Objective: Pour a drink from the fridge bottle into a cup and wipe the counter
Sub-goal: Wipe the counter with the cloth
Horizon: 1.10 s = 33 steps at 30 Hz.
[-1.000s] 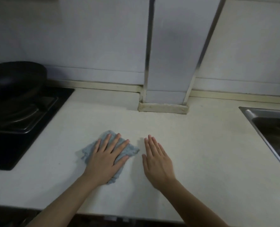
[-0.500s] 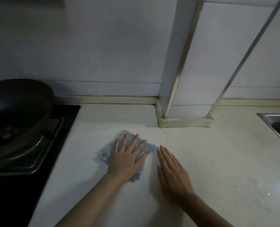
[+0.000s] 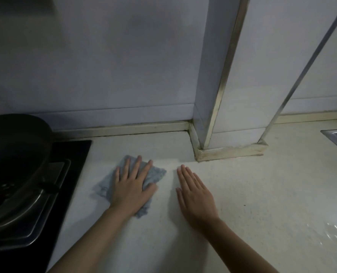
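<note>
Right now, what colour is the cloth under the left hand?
Pale blue-grey cloth, plain with no pattern visible, pressed flat under the left hand; head view.

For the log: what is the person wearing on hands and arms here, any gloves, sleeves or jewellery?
Nothing worn shows. The left hand and right hand are bare: no gloves, no rings visible. The left forearm and right forearm are bare to the picture's bottom edge: no sleeves, watch or bracelet. Nails are too dim to judge.

Left hand is pushing the cloth further back across the bench, nearing the pillar base. Right hand is sliding along beside it.
</note>
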Each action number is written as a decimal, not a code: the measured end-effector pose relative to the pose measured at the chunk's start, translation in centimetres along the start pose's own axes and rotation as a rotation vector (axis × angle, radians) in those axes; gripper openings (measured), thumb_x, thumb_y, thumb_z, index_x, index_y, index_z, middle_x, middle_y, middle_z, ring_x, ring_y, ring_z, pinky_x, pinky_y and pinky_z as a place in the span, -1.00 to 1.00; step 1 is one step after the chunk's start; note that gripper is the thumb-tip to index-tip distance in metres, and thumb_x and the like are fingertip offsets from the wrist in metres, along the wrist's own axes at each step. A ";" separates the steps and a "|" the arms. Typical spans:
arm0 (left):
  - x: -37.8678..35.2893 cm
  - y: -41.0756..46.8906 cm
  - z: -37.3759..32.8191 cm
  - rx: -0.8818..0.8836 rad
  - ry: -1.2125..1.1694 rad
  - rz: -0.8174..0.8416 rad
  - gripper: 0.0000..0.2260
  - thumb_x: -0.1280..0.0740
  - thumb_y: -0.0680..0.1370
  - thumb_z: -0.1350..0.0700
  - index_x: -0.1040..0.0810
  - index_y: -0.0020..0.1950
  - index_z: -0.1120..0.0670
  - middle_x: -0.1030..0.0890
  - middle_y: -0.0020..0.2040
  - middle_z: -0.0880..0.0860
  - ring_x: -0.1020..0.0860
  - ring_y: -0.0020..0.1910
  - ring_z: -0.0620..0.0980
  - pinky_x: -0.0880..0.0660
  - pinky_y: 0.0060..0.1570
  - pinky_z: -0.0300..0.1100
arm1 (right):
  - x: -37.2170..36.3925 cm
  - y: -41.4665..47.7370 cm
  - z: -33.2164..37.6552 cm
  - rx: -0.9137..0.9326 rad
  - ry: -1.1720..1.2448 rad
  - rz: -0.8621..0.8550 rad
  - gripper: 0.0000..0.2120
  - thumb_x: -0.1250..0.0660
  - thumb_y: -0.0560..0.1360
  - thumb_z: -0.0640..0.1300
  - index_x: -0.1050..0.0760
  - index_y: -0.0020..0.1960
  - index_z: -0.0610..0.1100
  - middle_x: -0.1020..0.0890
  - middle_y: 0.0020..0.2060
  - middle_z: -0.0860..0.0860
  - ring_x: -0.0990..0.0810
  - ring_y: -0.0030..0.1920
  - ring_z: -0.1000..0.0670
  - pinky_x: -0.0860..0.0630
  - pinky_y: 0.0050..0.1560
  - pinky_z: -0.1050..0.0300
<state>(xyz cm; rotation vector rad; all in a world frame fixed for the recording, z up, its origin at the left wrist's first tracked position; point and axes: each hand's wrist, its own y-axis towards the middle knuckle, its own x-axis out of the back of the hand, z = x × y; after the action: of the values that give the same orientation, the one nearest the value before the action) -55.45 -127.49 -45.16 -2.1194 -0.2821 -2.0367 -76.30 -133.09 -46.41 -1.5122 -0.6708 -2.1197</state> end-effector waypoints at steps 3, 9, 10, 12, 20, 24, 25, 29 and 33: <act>0.0 3.0 -2.0 0.008 0.027 0.010 -0.39 0.14 0.59 -0.32 0.30 0.56 -0.20 0.25 0.60 -0.03 0.26 0.57 0.14 0.16 0.51 0.20 | -0.2 0.2 -0.2 0.005 -0.005 -0.013 -0.46 0.24 0.63 0.13 0.19 0.56 -0.01 0.15 0.53 0.09 0.25 0.52 0.16 0.36 0.45 0.21; -0.7 1.2 -3.4 -0.163 0.053 -0.011 -0.40 0.38 0.52 -0.36 0.36 0.53 -0.23 0.29 0.59 -0.06 0.30 0.56 0.12 0.16 0.51 0.17 | 0.1 -0.1 -0.2 0.010 0.012 -0.006 -0.47 0.22 0.64 0.11 0.14 0.56 -0.03 0.11 0.54 0.09 0.23 0.53 0.16 0.28 0.50 0.16; -0.9 0.4 -3.1 -0.200 0.045 -0.015 -0.41 0.39 0.52 -0.36 0.35 0.53 -0.23 0.27 0.60 -0.07 0.30 0.56 0.10 0.16 0.51 0.17 | 0.2 -0.1 -0.2 0.009 0.024 -0.001 -0.48 0.22 0.65 0.10 0.14 0.56 -0.02 0.12 0.54 0.10 0.24 0.53 0.18 0.27 0.51 0.17; -1.3 -0.8 -2.0 -0.199 0.011 -0.025 -0.39 0.34 0.54 -0.38 0.29 0.56 -0.20 0.20 0.61 -0.05 0.26 0.57 0.06 0.15 0.53 0.15 | 0.4 -0.1 -0.1 0.013 0.038 0.012 -0.48 0.21 0.65 0.10 0.17 0.57 -0.01 0.15 0.54 0.12 0.28 0.51 0.21 0.30 0.50 0.20; 0.1 4.7 0.3 0.249 -0.161 -0.094 -0.13 0.30 0.47 -0.41 0.14 0.60 0.16 0.10 0.61 0.17 0.10 0.59 0.10 0.13 0.56 0.02 | 1.0 0.4 0.4 -0.007 -0.009 0.041 -0.45 0.18 0.63 0.11 0.08 0.56 -0.07 0.04 0.55 0.06 0.12 0.54 0.09 0.35 0.47 0.14; -0.1 9.0 -1.7 0.067 -0.155 -0.035 -0.20 0.09 0.56 -0.39 0.19 0.61 0.09 0.20 0.61 0.09 0.16 0.59 0.03 0.10 0.56 0.01 | 1.4 0.9 0.4 0.024 -0.040 0.004 -0.46 0.09 0.62 0.06 -0.12 0.54 -0.14 -0.14 0.53 0.00 -0.07 0.53 0.02 0.08 0.46 0.10; -0.2 9.5 -2.1 0.008 -0.155 -0.022 -0.21 0.10 0.55 -0.40 0.20 0.61 0.06 0.23 0.61 0.05 0.18 0.59 0.01 0.12 0.56 0.00 | 1.3 0.9 0.4 0.023 -0.026 0.019 -0.45 0.12 0.62 0.06 -0.07 0.55 -0.13 -0.09 0.54 0.01 -0.01 0.54 0.03 0.13 0.47 0.09; -0.6 9.2 -2.3 -0.199 -0.101 -0.046 -0.28 0.10 0.56 -0.37 0.12 0.61 -0.02 0.18 0.61 -0.02 0.17 0.59 -0.03 0.18 0.55 -0.08 | 1.4 0.8 0.3 -0.001 -0.054 0.014 -0.47 0.04 0.62 0.05 -0.18 0.52 -0.16 -0.20 0.50 -0.01 -0.15 0.51 0.00 0.01 0.48 0.12; -0.2 7.5 -1.5 -0.248 -0.119 -0.062 -0.27 0.13 0.53 -0.40 0.10 0.61 -0.06 0.12 0.62 -0.04 0.16 0.59 -0.05 0.22 0.53 -0.12 | 3.2 2.4 0.5 0.011 -0.108 -0.037 -0.53 -0.03 0.58 0.03 -0.54 0.29 -0.15 -0.60 0.24 -0.05 -0.59 0.23 0.00 -0.44 0.26 0.12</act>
<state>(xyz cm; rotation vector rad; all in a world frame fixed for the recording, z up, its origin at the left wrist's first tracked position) -54.94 -135.15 -45.31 -2.4121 -0.1180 -2.0775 -75.40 -134.90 -42.94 -1.6296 -0.7531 -2.0695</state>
